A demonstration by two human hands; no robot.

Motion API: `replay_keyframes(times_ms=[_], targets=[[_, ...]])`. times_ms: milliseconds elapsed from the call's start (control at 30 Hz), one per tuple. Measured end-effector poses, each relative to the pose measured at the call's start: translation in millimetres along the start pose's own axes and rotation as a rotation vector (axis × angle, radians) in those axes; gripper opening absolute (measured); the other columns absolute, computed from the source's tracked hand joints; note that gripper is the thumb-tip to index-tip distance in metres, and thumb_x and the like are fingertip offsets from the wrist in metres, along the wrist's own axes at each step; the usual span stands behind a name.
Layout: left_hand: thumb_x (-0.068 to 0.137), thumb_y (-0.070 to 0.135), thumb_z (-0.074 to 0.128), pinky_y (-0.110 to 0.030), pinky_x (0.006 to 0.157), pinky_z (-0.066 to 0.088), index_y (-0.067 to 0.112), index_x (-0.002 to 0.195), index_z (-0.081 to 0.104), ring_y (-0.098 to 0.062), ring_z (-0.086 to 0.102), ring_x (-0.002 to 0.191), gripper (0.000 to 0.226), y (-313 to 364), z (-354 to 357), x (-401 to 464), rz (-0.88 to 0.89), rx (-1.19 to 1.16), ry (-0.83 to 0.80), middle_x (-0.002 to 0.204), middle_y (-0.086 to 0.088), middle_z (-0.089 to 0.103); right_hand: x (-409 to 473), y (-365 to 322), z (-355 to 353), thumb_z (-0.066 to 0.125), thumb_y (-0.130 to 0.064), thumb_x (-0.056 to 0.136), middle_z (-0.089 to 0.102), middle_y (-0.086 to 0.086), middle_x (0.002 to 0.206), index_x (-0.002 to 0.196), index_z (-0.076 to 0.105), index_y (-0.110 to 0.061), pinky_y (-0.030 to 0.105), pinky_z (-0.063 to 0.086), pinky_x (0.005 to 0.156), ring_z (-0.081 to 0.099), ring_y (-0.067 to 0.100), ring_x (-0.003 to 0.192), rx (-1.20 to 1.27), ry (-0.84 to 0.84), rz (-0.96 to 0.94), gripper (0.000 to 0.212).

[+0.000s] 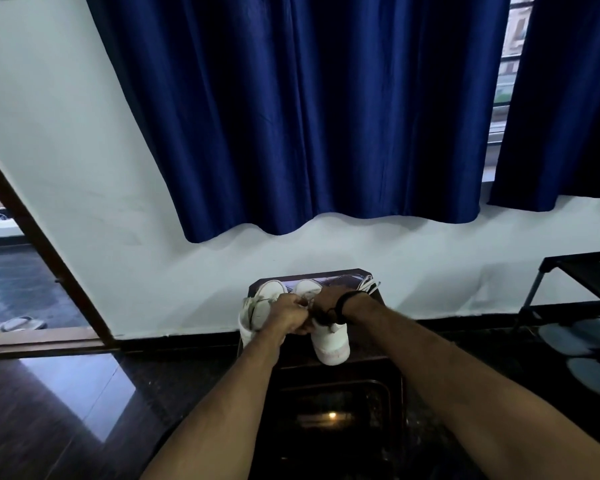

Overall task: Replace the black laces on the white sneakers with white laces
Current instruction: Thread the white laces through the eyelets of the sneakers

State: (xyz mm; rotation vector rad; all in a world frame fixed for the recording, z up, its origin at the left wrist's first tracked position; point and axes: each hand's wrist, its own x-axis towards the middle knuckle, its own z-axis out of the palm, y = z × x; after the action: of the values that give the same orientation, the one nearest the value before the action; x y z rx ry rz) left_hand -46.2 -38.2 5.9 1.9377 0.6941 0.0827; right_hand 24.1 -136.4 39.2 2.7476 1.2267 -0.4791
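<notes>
1. The left sneaker [257,315] is white, toe pointing away, lying just left of and under the left hand [289,315].
2. The left hand curls its fingers, pinching something small at the laces; exactly what it pinches cannot be told.
3. The right sneaker [329,341] is white with a pinkish sole, beneath both hands.
4. The right hand [328,303], touching the left, curls over a black lace [324,317].
5. White laces [368,285] lie just beyond the right hand.
6. Everything sits on a small dark table [378,296] against a white wall [84,168], below blue curtains [309,116]; a shoe rack [582,271] stands far right.
</notes>
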Motion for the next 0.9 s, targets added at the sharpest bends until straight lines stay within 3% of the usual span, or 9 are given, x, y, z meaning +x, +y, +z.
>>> replay_keyframes(times_ms=[100, 200, 333, 400, 467, 533, 633, 733, 900], targets=[[0.087, 0.01, 0.055, -0.025, 0.047, 0.052, 0.016, 0.086, 0.061, -0.012, 0.061, 0.044, 0.008, 3.1, 2.1, -1.5, 0.017, 0.079, 0.005, 0.061, -0.006, 0.067, -1.5, 1.8, 0.9, 0.061, -0.021, 0.084, 0.062, 0.022, 0.117, 0.113, 0.064, -0.002, 0.036, 0.048, 0.089, 0.06, 0.034, 0.109, 0.099, 0.14, 0.023, 0.035], [0.075, 0.013, 0.065, -0.025, 0.049, 0.051, 0.019, 0.073, 0.055, -0.019, 0.063, 0.051, 0.012, 5.7, 2.6, -2.8, 0.039, 0.162, 0.003, 0.065, -0.009, 0.07, 0.5, 3.8, 15.9, 0.061, -0.021, 0.08, 0.063, 0.02, 0.113, 0.105, 0.068, -0.007, 0.039, 0.05, 0.085, 0.063, 0.037, 0.105, 0.105, 0.337, 0.054, 0.03], [0.076, 0.014, 0.068, -0.024, 0.047, 0.049, 0.019, 0.088, 0.057, -0.015, 0.059, 0.046, 0.017, 4.0, 3.8, 3.8, 0.01, 0.145, -0.012, 0.062, -0.007, 0.067, 3.3, 12.8, 19.4, 0.068, -0.03, 0.068, 0.068, 0.011, 0.101, 0.086, 0.068, -0.019, 0.034, 0.052, 0.079, 0.065, 0.031, 0.097, 0.246, 0.38, 0.059, 0.021], [0.08, 0.019, 0.068, -0.022, 0.046, 0.049, 0.02, 0.092, 0.057, -0.011, 0.058, 0.043, 0.015, 3.6, 3.9, 7.1, 0.006, 0.13, -0.013, 0.062, -0.004, 0.067, 5.0, 20.8, 14.2, 0.075, -0.031, 0.065, 0.064, 0.01, 0.107, 0.095, 0.063, -0.02, 0.032, 0.051, 0.081, 0.062, 0.029, 0.102, 0.275, 0.35, 0.076, 0.034], [0.081, 0.02, 0.069, -0.022, 0.047, 0.049, 0.022, 0.085, 0.055, -0.009, 0.056, 0.041, 0.015, 4.8, 3.6, 7.9, 0.0, 0.106, -0.014, 0.06, -0.002, 0.065, 9.8, 31.0, 10.6, 0.077, -0.028, 0.069, 0.05, 0.013, 0.123, 0.119, 0.049, -0.013, 0.038, 0.046, 0.092, 0.051, 0.032, 0.116, 0.229, 0.346, 0.153, 0.06], [0.082, 0.017, 0.07, -0.023, 0.05, 0.049, 0.023, 0.08, 0.053, -0.01, 0.056, 0.044, 0.018, 4.9, 3.3, 7.2, -0.001, 0.086, -0.027, 0.061, -0.001, 0.064, 16.7, 35.0, 11.1, 0.074, -0.026, 0.075, 0.04, 0.013, 0.131, 0.13, 0.035, -0.01, 0.045, 0.042, 0.099, 0.042, 0.034, 0.124, 0.158, 0.34, 0.254, 0.069], [0.085, 0.017, 0.068, -0.023, 0.049, 0.048, 0.023, 0.081, 0.052, -0.011, 0.056, 0.045, 0.017, 5.2, 3.6, 5.4, -0.007, 0.071, -0.03, 0.061, -0.002, 0.063, 29.1, 24.7, 18.8, 0.06, -0.02, 0.088, 0.042, 0.017, 0.134, 0.135, 0.031, -0.01, 0.045, 0.044, 0.095, 0.049, 0.038, 0.122, 0.146, 0.286, 0.275, 0.056], [0.085, 0.01, 0.067, -0.023, 0.046, 0.048, 0.023, 0.093, 0.053, -0.009, 0.056, 0.041, 0.021, 3.2, 1.5, 6.9, -0.016, 0.079, -0.046, 0.06, -0.001, 0.062, 37.7, 16.2, 31.3, 0.039, -0.01, 0.097, 0.051, 0.017, 0.129, 0.136, 0.032, -0.009, 0.041, 0.05, 0.085, 0.058, 0.036, 0.113, 0.012, 0.386, 0.271, 0.039], [0.088, 0.011, 0.065, -0.025, 0.05, 0.052, 0.021, 0.104, 0.053, -0.011, 0.057, 0.046, 0.022, 0.0, 2.6, 7.8, -0.025, 0.031, -0.053, 0.064, -0.003, 0.063, 38.2, 24.9, 31.3, 0.051, -0.022, 0.095, 0.051, 0.014, 0.135, 0.135, 0.038, -0.009, 0.041, 0.046, 0.094, 0.054, 0.032, 0.122, 0.263, 0.331, 0.371, 0.044]])
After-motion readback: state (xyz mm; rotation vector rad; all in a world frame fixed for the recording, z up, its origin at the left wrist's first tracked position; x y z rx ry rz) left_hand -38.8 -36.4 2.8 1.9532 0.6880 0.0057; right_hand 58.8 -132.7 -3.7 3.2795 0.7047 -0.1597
